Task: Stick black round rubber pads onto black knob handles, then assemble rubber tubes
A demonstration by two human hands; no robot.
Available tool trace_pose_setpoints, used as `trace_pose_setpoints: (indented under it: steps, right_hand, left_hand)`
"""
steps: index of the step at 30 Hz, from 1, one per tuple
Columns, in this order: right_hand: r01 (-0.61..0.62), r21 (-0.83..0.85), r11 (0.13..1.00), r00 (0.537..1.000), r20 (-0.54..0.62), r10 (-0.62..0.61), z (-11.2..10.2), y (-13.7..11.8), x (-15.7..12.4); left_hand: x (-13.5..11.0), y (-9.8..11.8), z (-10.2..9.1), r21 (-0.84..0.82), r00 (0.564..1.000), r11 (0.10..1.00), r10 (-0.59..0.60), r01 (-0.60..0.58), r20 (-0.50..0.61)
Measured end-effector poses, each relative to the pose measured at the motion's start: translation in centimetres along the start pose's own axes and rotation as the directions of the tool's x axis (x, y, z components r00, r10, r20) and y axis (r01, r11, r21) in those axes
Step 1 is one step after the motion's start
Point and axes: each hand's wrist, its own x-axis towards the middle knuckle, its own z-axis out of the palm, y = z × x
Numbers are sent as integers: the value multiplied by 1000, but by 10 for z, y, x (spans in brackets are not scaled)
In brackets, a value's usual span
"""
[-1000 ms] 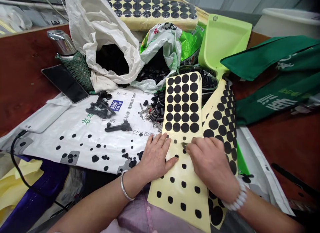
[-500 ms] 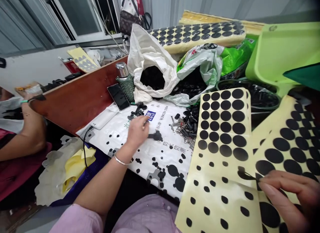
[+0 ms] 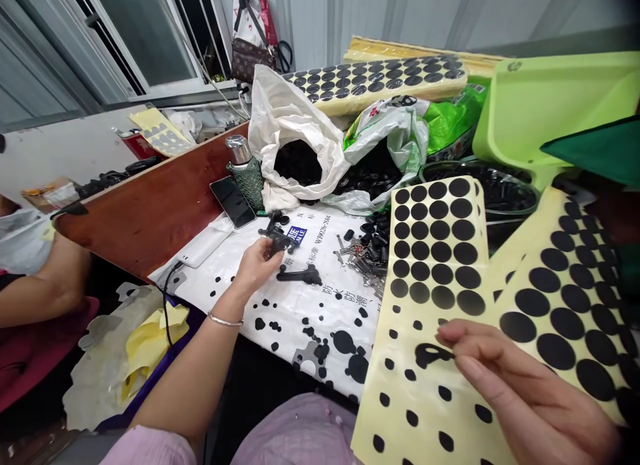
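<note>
My left hand (image 3: 256, 266) is closed on a small black plastic part (image 3: 278, 241) beside a cluster of similar black pieces. Its fingertips are partly hidden by the part. Just to the right, a black part with a long stem (image 3: 301, 274) lies on the white printed sheet (image 3: 240, 318). My right hand (image 3: 520, 378) pinches the edge of a black sticker (image 3: 429, 354), which looks curled. That hand is over a yellowish sticker sheet (image 3: 373, 412) with rows of black round stickers in its upper half and small dark dots lower down.
A pile of black and metal bits (image 3: 364, 248) lies left of the sheet. Behind stand a white sack (image 3: 280, 112), a green-white bag (image 3: 415, 145) and a thermos (image 3: 243, 165). A phone (image 3: 233, 202) lies near a brown board (image 3: 160, 192). Another person's arm (image 3: 55, 272) is at far left.
My left hand has drawn back to the left, now with a black part in its fingers. My right hand has moved left over the sheet, carrying the black sticker.
</note>
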Motion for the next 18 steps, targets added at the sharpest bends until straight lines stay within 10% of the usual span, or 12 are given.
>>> trace_pose_setpoints:
  steps: [6,18]
  right_hand:
    - [-330,411,850,938,246,245,27,-22,14]
    - [-442,594,672,897,319,307,55,-40,27]
  left_hand:
    - [-40,36,17,-360,998,931,-46,61,49]
    - [-111,79,65,-547,885,767,-59,337,462]
